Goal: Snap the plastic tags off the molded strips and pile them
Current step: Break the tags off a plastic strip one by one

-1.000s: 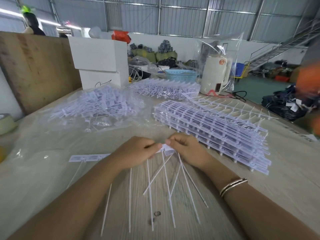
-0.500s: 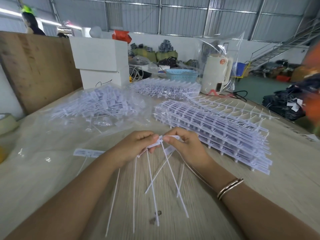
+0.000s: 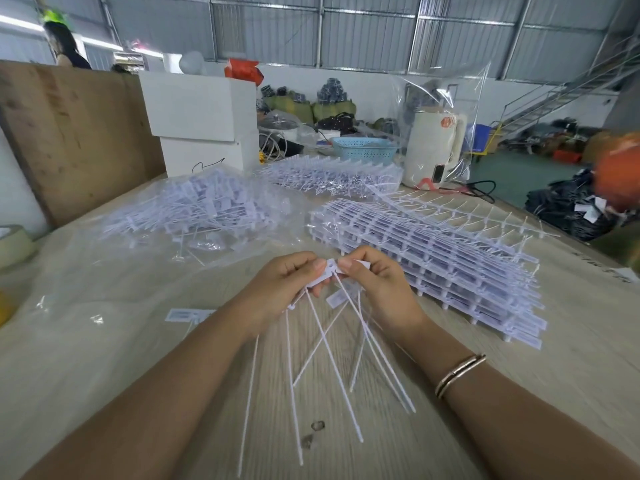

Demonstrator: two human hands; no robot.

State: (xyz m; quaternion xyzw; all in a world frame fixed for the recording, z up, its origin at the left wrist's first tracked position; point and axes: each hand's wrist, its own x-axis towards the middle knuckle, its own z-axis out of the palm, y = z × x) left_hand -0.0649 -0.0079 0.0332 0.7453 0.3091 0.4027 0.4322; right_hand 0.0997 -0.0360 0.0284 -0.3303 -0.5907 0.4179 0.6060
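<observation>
My left hand (image 3: 280, 289) and my right hand (image 3: 377, 282) meet at the table's middle, both pinching a small bunch of white plastic tags (image 3: 327, 271) by their flat label heads. Long thin tails (image 3: 329, 358) hang from the bunch and fan out toward me over the wood. To the right lies a thick stack of molded strips (image 3: 433, 258) with tags still attached. A pile of loose tags (image 3: 197, 209) sits on clear plastic at the back left. One single tag (image 3: 188, 315) lies flat left of my left wrist.
A second heap of strips (image 3: 332, 174) lies at the back, behind it a white box (image 3: 204, 116), a blue basket (image 3: 363, 150) and a bagged white appliance (image 3: 433, 150). A tape roll (image 3: 14, 244) sits at the left edge. The table's right edge drops to the floor.
Both hands have lifted slightly with the bunch, and the hanging tails have swung and spread differently. The single tag on the left has stayed put.
</observation>
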